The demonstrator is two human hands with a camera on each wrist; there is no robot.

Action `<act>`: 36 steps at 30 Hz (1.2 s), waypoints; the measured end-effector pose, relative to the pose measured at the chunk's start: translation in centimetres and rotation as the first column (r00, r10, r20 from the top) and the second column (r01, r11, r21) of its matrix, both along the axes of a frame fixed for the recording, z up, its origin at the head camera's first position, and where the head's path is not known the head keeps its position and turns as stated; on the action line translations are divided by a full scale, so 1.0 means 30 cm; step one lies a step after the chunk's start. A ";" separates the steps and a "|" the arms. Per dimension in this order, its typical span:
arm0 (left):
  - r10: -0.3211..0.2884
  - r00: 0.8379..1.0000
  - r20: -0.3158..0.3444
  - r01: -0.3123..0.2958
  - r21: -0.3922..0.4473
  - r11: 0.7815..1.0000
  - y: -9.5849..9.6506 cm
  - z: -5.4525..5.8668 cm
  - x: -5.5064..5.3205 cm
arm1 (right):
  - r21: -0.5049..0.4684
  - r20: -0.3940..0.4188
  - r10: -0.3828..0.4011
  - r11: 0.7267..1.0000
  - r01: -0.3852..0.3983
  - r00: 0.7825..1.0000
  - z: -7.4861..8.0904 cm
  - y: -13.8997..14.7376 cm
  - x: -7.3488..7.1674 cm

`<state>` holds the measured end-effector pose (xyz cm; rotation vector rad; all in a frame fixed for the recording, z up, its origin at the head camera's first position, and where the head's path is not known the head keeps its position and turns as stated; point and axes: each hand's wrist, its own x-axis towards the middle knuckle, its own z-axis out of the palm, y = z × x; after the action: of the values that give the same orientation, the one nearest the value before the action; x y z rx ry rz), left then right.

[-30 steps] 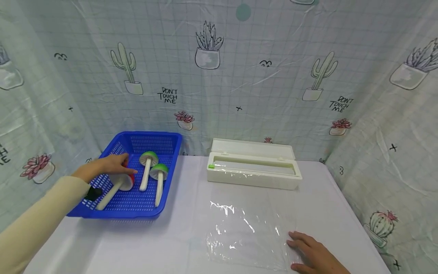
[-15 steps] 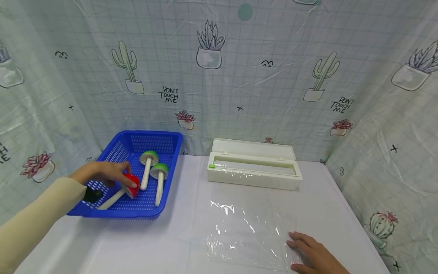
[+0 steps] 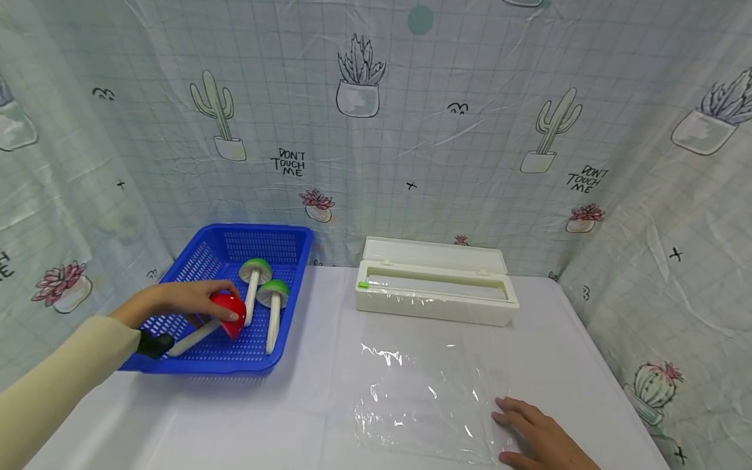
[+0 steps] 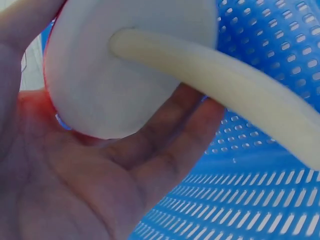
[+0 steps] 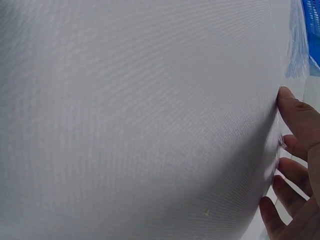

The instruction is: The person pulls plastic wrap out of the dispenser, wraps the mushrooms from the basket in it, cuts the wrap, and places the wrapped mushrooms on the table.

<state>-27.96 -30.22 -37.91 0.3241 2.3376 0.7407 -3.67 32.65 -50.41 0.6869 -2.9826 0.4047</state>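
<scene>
My left hand [image 3: 194,298] holds a toy mushroom with a white-spotted red cap [image 3: 232,330] inside the blue basket [image 3: 200,367]. Its pale stem slants toward the basket's near left corner. In the left wrist view the thumb side and fingers curl round the cap's rim, and two fingers lie behind the curved stem [image 4: 220,75]. My right hand [image 3: 537,434] rests on the right edge of a clear plastic film sheet [image 3: 423,405] spread on the table. In the right wrist view its fingers [image 5: 295,177] are spread apart, tips on the surface.
Two green-capped toy mushrooms [image 3: 255,267] lie in the basket's right half. Behind the film stands a white cling film dispenser [image 3: 435,309], lid up, with a green slider at its left end. A patterned curtain [image 3: 411,143] surrounds the table's back and sides.
My left hand has come down round the red-capped mushroom. The cap has turned and shifted slightly right, so its red top shows more. My right hand stays in place.
</scene>
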 end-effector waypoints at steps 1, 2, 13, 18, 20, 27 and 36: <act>-0.015 0.999 -0.035 0.015 0.001 1.000 0.003 0.003 0.003 | -0.001 -0.010 0.002 1.000 -0.002 1.000 -0.001 0.000 0.000; -0.035 0.997 -0.076 0.035 -0.001 0.999 0.005 0.004 0.005 | -0.002 -0.027 0.008 1.000 -0.008 1.000 -0.003 0.001 -0.001; -0.115 0.824 -0.555 0.092 -0.070 0.993 0.030 0.014 0.028 | 0.010 -0.015 0.009 1.000 -0.009 1.000 0.001 0.001 -0.002; -0.113 0.791 -0.601 0.089 -0.070 0.994 0.048 0.032 0.035 | 0.008 -0.043 0.024 1.000 -0.024 0.999 -0.004 0.005 -0.003; -0.110 0.791 -0.602 0.087 -0.067 0.994 0.058 0.039 0.042 | 0.006 -0.068 0.034 0.999 -0.033 0.997 -0.007 0.007 -0.004; -0.115 0.785 -0.609 0.108 -0.049 0.993 0.098 0.045 0.066 | 0.010 -0.045 0.025 1.000 -0.025 0.999 -0.003 0.003 -0.003; -0.119 0.765 -0.633 0.120 -0.041 0.992 0.170 0.102 0.081 | 0.007 -0.073 0.038 0.999 -0.038 0.997 -0.009 0.009 -0.003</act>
<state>-25.51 -25.13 -34.84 0.8310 2.9105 0.6316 -3.77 32.90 -50.67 0.7429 -2.9069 0.3652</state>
